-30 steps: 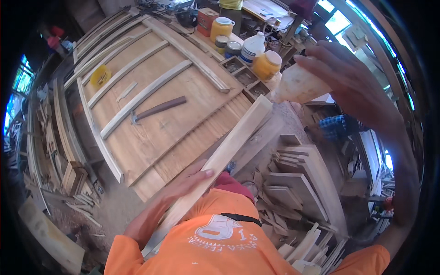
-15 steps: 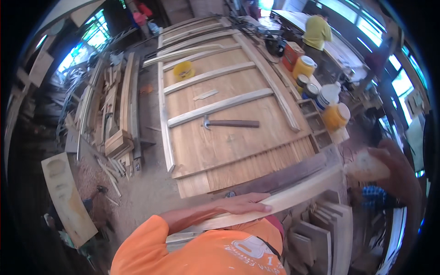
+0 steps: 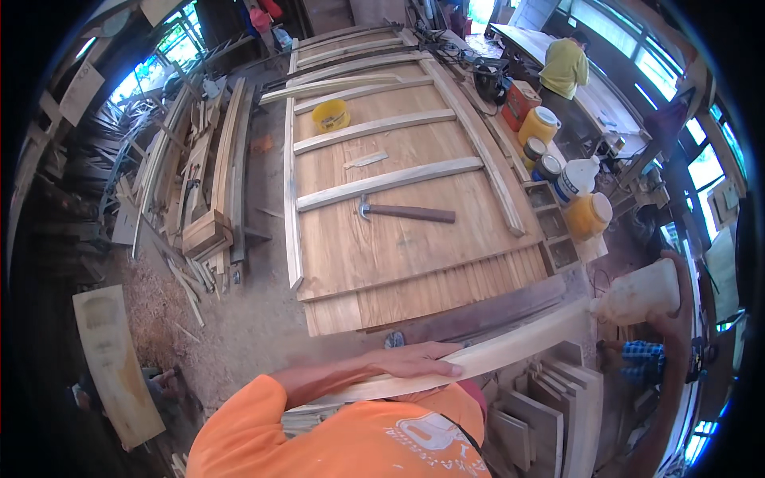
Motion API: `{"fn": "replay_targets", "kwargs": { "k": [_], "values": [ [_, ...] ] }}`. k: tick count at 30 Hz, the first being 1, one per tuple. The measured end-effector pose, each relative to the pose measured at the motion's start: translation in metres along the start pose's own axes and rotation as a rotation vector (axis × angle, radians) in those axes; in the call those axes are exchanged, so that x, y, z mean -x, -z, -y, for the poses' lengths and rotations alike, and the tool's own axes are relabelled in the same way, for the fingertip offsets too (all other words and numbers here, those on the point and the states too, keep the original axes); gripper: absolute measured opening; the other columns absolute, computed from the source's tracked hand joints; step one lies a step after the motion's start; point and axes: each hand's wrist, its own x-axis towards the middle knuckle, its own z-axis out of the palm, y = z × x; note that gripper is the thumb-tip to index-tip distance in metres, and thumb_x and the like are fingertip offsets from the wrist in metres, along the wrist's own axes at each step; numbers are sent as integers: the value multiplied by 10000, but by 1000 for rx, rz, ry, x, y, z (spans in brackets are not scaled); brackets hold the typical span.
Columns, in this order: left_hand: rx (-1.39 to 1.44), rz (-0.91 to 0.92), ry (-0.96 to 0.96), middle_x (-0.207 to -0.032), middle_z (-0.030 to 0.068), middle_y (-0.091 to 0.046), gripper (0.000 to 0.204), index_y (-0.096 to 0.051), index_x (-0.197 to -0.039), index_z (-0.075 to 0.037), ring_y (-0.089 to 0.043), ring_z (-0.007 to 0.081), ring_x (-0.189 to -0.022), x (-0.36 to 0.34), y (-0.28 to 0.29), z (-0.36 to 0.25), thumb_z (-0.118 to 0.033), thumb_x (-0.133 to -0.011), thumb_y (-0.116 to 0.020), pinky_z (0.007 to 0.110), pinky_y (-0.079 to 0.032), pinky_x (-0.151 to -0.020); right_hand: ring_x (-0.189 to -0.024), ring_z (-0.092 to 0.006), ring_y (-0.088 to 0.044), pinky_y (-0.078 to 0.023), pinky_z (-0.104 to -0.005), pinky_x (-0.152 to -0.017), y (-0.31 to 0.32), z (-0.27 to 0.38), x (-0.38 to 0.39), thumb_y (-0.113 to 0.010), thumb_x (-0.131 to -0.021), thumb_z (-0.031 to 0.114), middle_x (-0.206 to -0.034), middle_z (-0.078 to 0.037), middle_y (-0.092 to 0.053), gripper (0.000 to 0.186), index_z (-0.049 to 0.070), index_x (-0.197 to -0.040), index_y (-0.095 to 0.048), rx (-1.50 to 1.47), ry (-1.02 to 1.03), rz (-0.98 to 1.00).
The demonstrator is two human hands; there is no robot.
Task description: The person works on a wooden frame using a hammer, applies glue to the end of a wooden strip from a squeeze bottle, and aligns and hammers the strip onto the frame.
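Observation:
My left hand (image 3: 414,361) lies over a pale, planed wooden strip (image 3: 514,344) held across the front of my body, its fingers wrapped on the strip. In my right hand (image 3: 668,323), at the right, is a translucent squeeze bottle (image 3: 641,293) tipped on its side. Its narrow nozzle points left and is at the strip's right end; I cannot tell whether it touches. Beyond the strip lies a large wooden panel (image 3: 382,267) with pale battens across it. A claw hammer (image 3: 410,213) and a yellow tub (image 3: 331,115) rest on that panel.
Jars and jugs, including an orange one (image 3: 588,215), line the panel's right side beside a divided wooden box (image 3: 550,227). Upright boards (image 3: 550,406) stand below the strip. Stacked timber (image 3: 215,175) lies at left. A person in a yellow shirt (image 3: 566,68) works at a far bench.
The bottle, blurred before, now shows sharply, with its body farther right and its nozzle still near the strip's end. The left hand keeps its hold; the whole view has shifted slightly.

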Motion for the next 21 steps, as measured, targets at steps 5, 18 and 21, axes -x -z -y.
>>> {"fn": "replay_targets", "kwargs": {
  "k": [5,18,21],
  "values": [
    [-12,59,30,-836,-16,-564,474,-550,-1232,-77,-573,67,-733,-4,0,5,-528,-1096,-599,266,-451,-594,-1303,-264,-605,-463,-411,-1140,-4,-102,40,-877,-819,412,-1459,-137,-562,973,-23,-1573,-443,-294,-92,-397],
    [-21,50,9,-936,18,-615,555,-566,-1307,-49,-606,85,-832,5,14,2,-560,-1092,-593,276,-485,-679,-1197,-255,-672,-640,-376,-867,-22,-94,62,-864,-855,252,-1392,-130,-623,874,20,-1575,-425,-254,-222,-414],
    [54,90,52,-968,24,-615,551,-567,-1306,-47,-605,91,-880,10,16,-6,-554,-1094,-590,284,-491,-719,-1267,-262,-632,-566,-394,-1014,-16,-105,68,-857,-872,233,-1420,-136,-612,868,0,-1583,-416,-280,-158,-402]
  ]
}}
